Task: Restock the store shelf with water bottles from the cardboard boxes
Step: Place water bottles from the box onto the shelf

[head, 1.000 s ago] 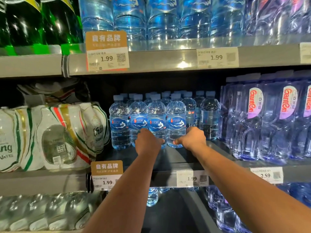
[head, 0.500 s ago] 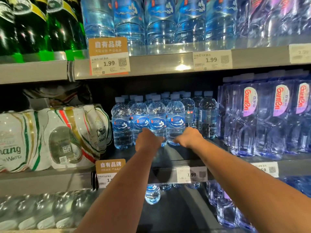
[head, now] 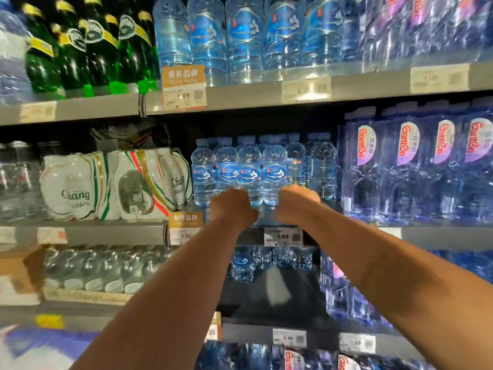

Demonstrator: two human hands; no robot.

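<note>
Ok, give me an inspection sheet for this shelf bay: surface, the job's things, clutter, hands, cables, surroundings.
Surface: grey middle shelf, price tag on its front edge.
Job's things: small water bottles upright in rows at the shelf's centre.
Clutter: nothing seen.
Hands: left hand and right hand at the bases of the front bottles; fingers hidden, so grip cannot be told.
Cables: nothing seen.
Surroundings: Chang multipack to the left, Ganten bottles to the right, green bottles and large water bottles on the shelf above.
</note>
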